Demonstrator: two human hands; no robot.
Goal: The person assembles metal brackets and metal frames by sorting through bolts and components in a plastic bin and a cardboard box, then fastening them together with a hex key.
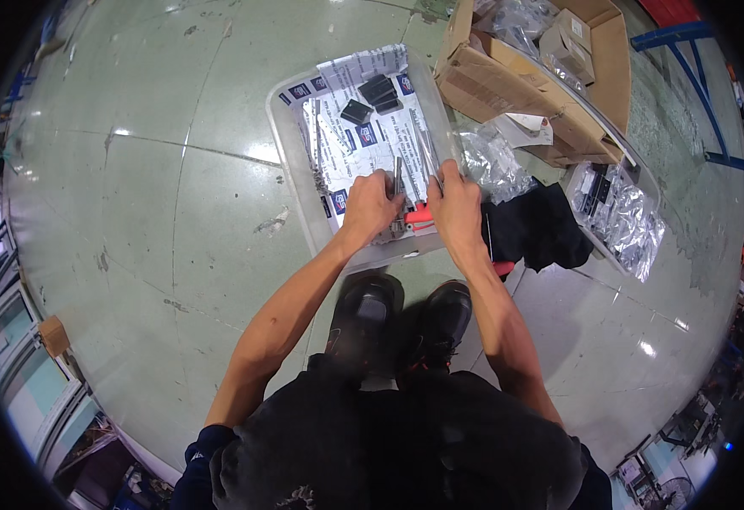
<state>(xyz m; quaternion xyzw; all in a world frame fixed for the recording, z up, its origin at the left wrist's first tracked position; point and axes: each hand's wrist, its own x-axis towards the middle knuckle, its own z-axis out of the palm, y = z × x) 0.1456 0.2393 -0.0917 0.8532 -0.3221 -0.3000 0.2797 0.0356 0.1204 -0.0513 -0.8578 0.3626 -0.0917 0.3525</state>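
Observation:
Both hands reach into a pale plastic tub [291,170] on the floor, lined with printed paper [384,140]. My left hand [372,206] is closed around a short metal rod [398,172] that sticks up past its fingers. At the tub's right side my right hand [457,204] has its fingers bent together by long thin metal rods [424,149]; whether it grips one is hidden. Between the hands lies a red piece [419,214], beside small metal parts. Several black blocks [379,91] lie at the tub's far end, and slim metal strips [313,132] along its left.
An open cardboard box [508,89] with plastic-wrapped packets stands at the far right. Clear plastic wrap [495,161], a black cloth [537,225] and a second tub with bagged parts [618,217] lie right of my hands. My shoes [444,314] are just below the tub.

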